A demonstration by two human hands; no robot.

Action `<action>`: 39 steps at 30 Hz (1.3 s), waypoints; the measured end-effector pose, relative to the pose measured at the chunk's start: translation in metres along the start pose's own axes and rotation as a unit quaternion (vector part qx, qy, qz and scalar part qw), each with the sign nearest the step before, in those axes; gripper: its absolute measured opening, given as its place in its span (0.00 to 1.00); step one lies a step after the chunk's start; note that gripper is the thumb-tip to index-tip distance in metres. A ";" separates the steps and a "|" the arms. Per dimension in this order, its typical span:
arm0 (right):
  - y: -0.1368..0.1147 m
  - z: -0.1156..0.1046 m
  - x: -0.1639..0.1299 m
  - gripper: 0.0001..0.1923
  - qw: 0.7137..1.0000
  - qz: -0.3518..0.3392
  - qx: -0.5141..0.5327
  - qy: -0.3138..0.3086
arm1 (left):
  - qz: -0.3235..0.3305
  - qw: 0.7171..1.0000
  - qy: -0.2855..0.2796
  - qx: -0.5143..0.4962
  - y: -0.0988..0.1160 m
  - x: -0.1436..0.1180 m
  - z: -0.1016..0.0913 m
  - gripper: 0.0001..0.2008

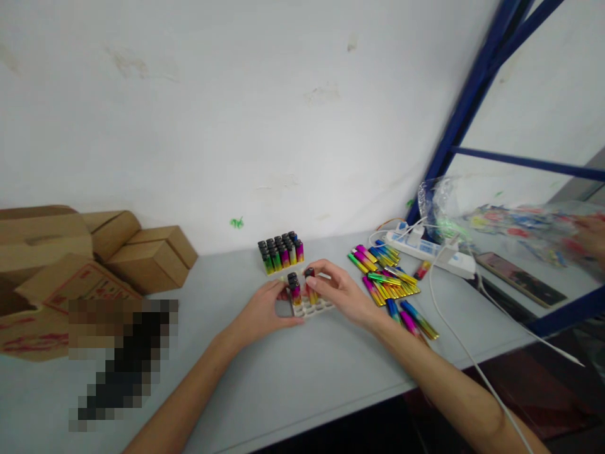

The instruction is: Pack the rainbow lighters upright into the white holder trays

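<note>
A small white tray (316, 308) lies on the grey table (302, 372) in front of me, with a few colourful lighters (295, 289) standing in it. My left hand (263, 308) rests at the tray's left edge and touches it. My right hand (339, 291) pinches a lighter (310, 282) upright over the tray's right part. Behind them stands a full tray of lighters (280, 252) with black tops. A loose heap of rainbow-coloured lighters (388, 282) lies to the right of my right hand.
Cardboard boxes (94, 252) are stacked at the left against the white wall. A white power strip (429, 250) with cables lies at the right, next to a clear plastic bag (501, 221) and a blue metal frame (467, 107). Another person's hand (594, 234) shows at the far right edge.
</note>
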State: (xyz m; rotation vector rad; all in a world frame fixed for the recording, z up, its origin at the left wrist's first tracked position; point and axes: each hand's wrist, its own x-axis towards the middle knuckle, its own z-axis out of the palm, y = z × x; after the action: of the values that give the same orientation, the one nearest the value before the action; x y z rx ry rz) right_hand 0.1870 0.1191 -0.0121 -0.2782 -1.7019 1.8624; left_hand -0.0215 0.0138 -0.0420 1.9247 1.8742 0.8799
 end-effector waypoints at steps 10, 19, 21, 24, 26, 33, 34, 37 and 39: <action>0.016 -0.006 0.002 0.20 0.975 -0.064 -0.209 0.040 | -0.003 1.000 0.004 0.013 0.001 0.000 0.001 0.26; 0.020 -0.005 0.002 0.15 0.966 -0.067 -0.249 0.006 | -0.001 0.999 0.016 0.042 -0.002 0.000 0.003 0.24; 0.018 -0.003 0.002 0.11 0.954 -0.087 -0.287 -0.011 | 0.004 0.999 0.019 0.048 -0.004 0.001 0.003 0.24; 0.018 0.002 0.002 0.09 0.931 -0.111 -0.346 -0.021 | 0.010 0.998 0.021 0.053 -0.005 0.001 0.004 0.25; 0.020 0.004 0.003 0.09 0.921 -0.114 -0.371 -0.011 | 0.011 0.999 0.019 0.049 -0.006 0.001 0.004 0.25; 0.019 0.009 0.001 0.08 0.874 -0.100 -0.475 -0.005 | 0.024 0.999 0.021 0.026 -0.005 0.001 0.002 0.24; 0.017 0.009 0.001 0.09 0.864 -0.096 -0.494 -0.013 | 0.021 0.999 0.020 0.028 -0.005 0.001 0.002 0.24; 0.007 0.001 -0.002 0.13 0.848 -0.082 -0.523 -0.021 | 0.006 0.999 0.015 0.034 -0.004 0.001 0.001 0.25; -0.001 -0.015 -0.006 0.14 0.847 -0.075 -0.527 0.005 | -0.001 1.000 0.011 0.029 -0.003 0.001 0.000 0.26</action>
State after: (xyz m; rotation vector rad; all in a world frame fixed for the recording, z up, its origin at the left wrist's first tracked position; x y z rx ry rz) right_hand 0.1996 0.1281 -0.0148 -0.5443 -2.4956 0.6345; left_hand -0.0239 0.0154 -0.0436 1.9542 1.9348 0.8572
